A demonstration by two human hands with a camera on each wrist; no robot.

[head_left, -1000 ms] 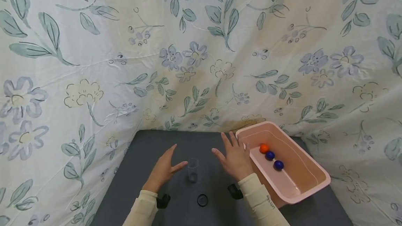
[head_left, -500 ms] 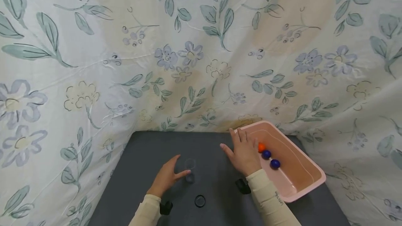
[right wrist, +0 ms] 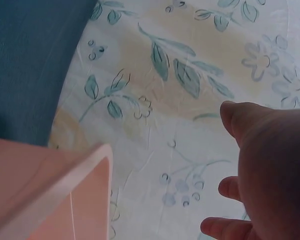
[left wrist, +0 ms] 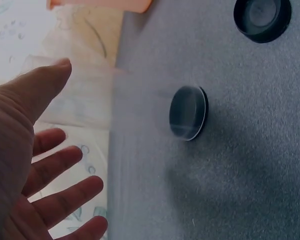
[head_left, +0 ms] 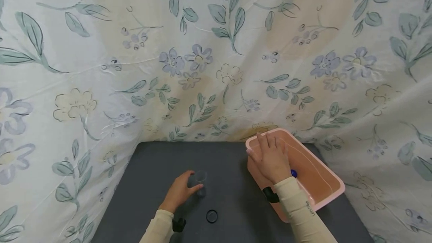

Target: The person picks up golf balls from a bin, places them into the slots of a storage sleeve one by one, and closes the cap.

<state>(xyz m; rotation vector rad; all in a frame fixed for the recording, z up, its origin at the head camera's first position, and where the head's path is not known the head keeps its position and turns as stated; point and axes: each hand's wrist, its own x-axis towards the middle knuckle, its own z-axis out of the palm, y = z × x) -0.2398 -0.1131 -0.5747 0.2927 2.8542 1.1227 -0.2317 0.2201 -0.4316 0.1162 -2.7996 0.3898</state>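
A clear, see-through cylindrical container (head_left: 201, 177) stands upright on the dark table, and its base (left wrist: 188, 113) shows sharply in the left wrist view. My left hand (head_left: 179, 192) is beside it, thumb and fingers apart around its upper part; contact cannot be made out. Just in front lies a round black lid (head_left: 212, 216), also seen in the left wrist view. My right hand (head_left: 272, 160) hangs over the left side of a pink plastic bin (head_left: 324, 177), fingers spread and holding nothing. One blue ball (head_left: 293, 173) peeks out past that hand, which covers the bin's other contents.
The dark grey tabletop (head_left: 162, 156) carries these things. A white cloth (head_left: 216, 66) with leaves and flowers hangs behind the table and along both sides. The bin's rim (right wrist: 70, 180) rises close to my right hand in the right wrist view.
My right hand has moved right, from beside the bin to over it, hiding the orange ball and one blue ball. The left hand has come closer around the clear container.
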